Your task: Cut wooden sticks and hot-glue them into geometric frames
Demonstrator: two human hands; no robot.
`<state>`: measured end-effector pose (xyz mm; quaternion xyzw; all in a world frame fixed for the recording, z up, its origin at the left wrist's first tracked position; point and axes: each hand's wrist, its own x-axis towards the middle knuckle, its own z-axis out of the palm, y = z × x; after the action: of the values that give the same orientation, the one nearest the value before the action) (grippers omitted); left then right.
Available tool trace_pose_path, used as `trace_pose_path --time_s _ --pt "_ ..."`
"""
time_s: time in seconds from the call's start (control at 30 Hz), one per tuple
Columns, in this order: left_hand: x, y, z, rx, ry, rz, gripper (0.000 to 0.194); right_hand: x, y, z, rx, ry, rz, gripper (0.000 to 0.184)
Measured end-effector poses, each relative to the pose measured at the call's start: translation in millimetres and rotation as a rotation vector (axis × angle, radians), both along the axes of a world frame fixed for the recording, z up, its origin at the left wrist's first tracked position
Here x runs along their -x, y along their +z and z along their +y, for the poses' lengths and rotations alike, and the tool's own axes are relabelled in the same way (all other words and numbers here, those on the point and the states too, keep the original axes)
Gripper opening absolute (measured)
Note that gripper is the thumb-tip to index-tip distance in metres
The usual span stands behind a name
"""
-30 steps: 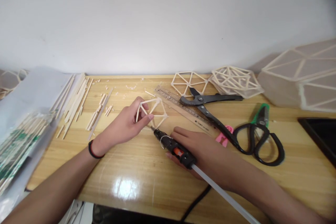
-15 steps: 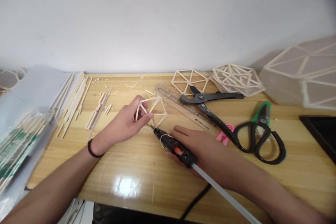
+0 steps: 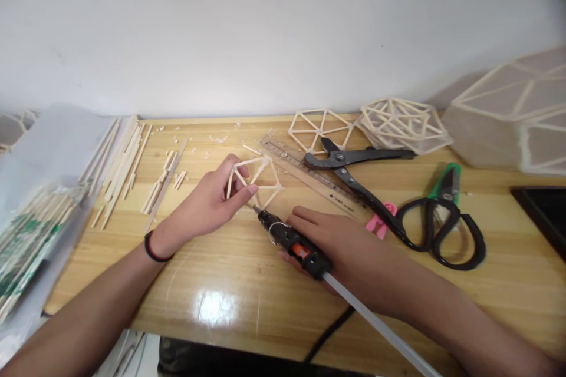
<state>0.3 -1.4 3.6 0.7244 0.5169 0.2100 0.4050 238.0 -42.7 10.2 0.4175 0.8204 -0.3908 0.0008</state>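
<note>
My left hand (image 3: pixel 221 194) pinches a small frame of wooden sticks (image 3: pixel 269 188) between thumb and fingers, its joints whitish with glue. My right hand (image 3: pixel 327 235) is wrapped round a black hot glue gun (image 3: pixel 289 242), with a long translucent glue stick (image 3: pixel 375 321) running out of its back end. The gun's nozzle (image 3: pixel 257 210) is at the near corner of the stick frame; whether it touches the wood I cannot tell. Part of the gun's grip is hidden by my right hand, and some left fingers are behind the frame.
Loose sticks (image 3: pixel 124 165) and a bag of sticks (image 3: pixel 30 241) lie left. Behind my hands are a ruler (image 3: pixel 318 179) and a flat stick hexagon (image 3: pixel 305 129). Black pliers (image 3: pixel 354 159), a pink clip (image 3: pixel 381 221), scissors (image 3: pixel 460 247) and a large stick structure (image 3: pixel 490 129) are right.
The view has shifted slightly. Both hands keep their grips, and the glue gun's nozzle stays close to the frame's near corner.
</note>
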Motion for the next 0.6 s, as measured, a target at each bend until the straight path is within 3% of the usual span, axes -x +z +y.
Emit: trace_pose_path --time_s 0.6 --pt "0.4 -1.8 0.5 -0.040 -0.008 0.029 0.022 0.7 -1.5 -2.6 -0.051 0.012 0.008 0.008"
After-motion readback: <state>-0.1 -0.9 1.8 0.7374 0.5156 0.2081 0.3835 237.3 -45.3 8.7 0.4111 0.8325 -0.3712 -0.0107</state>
